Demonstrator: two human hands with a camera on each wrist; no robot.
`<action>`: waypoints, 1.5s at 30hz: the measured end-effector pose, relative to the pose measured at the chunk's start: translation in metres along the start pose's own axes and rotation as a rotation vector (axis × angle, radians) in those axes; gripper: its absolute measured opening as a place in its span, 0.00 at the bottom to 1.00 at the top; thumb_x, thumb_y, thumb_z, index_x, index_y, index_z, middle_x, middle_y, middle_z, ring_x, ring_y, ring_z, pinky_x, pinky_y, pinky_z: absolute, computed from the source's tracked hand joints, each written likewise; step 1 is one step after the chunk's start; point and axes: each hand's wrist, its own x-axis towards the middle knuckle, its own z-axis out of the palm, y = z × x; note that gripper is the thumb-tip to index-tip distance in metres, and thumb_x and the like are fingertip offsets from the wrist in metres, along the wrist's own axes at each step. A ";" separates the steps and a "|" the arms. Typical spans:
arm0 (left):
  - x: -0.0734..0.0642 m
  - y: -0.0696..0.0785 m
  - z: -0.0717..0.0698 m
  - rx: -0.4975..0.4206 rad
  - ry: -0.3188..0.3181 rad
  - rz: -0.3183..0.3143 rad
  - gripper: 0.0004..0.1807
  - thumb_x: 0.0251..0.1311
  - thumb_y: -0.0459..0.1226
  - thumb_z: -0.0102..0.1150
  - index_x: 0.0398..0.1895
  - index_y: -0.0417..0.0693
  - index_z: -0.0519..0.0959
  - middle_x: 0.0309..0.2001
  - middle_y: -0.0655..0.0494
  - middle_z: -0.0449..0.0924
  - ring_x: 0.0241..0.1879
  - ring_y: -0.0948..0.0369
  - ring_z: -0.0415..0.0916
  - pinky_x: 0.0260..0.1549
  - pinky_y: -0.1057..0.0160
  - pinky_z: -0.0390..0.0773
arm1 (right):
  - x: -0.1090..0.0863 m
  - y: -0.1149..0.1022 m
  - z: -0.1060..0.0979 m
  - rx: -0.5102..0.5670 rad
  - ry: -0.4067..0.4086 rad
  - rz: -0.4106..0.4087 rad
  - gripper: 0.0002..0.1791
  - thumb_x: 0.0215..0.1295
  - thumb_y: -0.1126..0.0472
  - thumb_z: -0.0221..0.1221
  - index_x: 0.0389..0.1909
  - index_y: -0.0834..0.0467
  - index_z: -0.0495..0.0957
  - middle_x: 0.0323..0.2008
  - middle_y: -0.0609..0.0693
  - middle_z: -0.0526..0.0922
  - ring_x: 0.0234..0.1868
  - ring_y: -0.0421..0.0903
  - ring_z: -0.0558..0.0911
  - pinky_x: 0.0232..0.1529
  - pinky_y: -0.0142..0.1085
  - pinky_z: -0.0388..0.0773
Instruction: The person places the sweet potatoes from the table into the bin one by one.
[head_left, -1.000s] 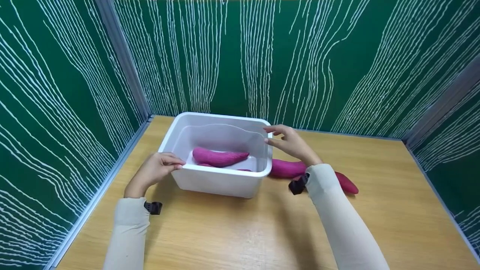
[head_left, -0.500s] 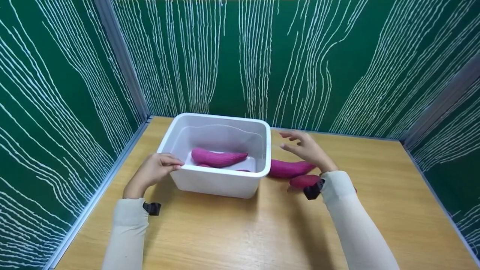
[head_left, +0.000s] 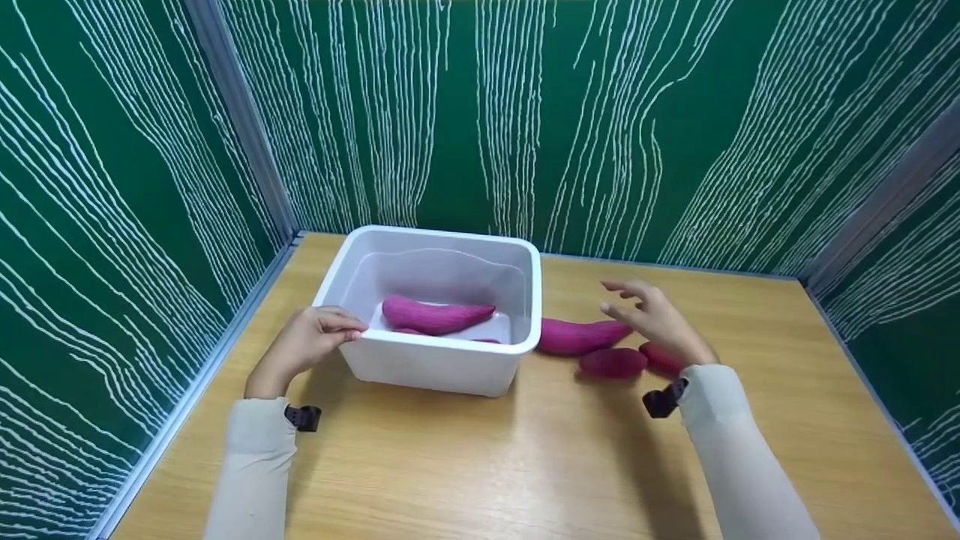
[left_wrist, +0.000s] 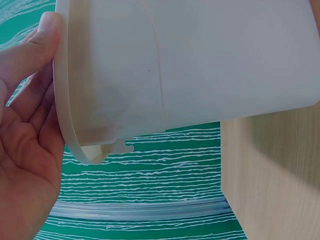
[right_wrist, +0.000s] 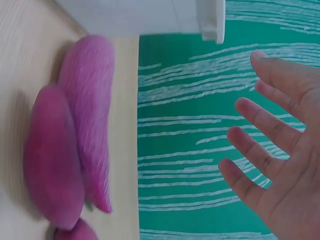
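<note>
A white plastic bin [head_left: 442, 364] stands on the table, left of the middle. My left hand [head_left: 315, 341] pinches its near left rim corner; in the left wrist view the thumb [left_wrist: 49, 30] lies against the rim. Inside the bin is a purple sweet potato [head_left: 435, 316], with parts of others half hidden by the near wall. My right hand [head_left: 656, 319] hovers with fingers spread, holding nothing. Below and left of it lie a long purple sweet potato [right_wrist: 92, 110], a shorter reddish one [right_wrist: 55, 160], and a third [head_left: 661, 360] partly covered by the hand.
The wooden table [head_left: 480, 465] extends in front of the bin and to the right. Green panels [head_left: 600, 112] with wavy white lines enclose the back and sides, joined by grey metal posts [head_left: 244, 112].
My right hand has left the bin's right rim and moved right, uncovering the sweet potatoes beside the bin. The left hand stays on the rim, and the bin has hardly moved.
</note>
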 end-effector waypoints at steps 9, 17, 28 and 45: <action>-0.001 0.000 0.000 -0.005 -0.008 0.004 0.09 0.58 0.32 0.63 0.41 0.46 0.87 0.46 0.48 0.85 0.51 0.49 0.77 0.55 0.48 0.77 | -0.018 0.021 -0.009 -0.041 0.017 0.044 0.33 0.69 0.44 0.54 0.70 0.54 0.64 0.69 0.60 0.64 0.69 0.63 0.61 0.68 0.63 0.57; -0.002 0.000 0.000 0.003 0.010 0.037 0.09 0.58 0.32 0.64 0.41 0.45 0.87 0.44 0.48 0.85 0.49 0.51 0.77 0.53 0.49 0.78 | -0.030 0.043 -0.016 -0.062 0.067 0.041 0.32 0.68 0.46 0.56 0.68 0.58 0.66 0.68 0.63 0.65 0.67 0.64 0.63 0.67 0.62 0.59; 0.000 0.001 0.000 0.015 0.015 0.063 0.08 0.58 0.31 0.64 0.40 0.46 0.87 0.44 0.48 0.86 0.48 0.50 0.78 0.52 0.50 0.79 | -0.049 0.082 -0.019 -0.065 0.089 0.058 0.35 0.68 0.47 0.56 0.68 0.64 0.63 0.68 0.68 0.63 0.66 0.68 0.62 0.64 0.65 0.58; 0.001 -0.001 0.000 -0.005 0.010 0.039 0.09 0.57 0.33 0.65 0.41 0.46 0.87 0.44 0.49 0.86 0.49 0.51 0.78 0.54 0.49 0.78 | -0.061 0.122 -0.014 -0.051 0.065 0.177 0.39 0.67 0.49 0.57 0.71 0.64 0.56 0.70 0.72 0.54 0.69 0.73 0.54 0.64 0.69 0.54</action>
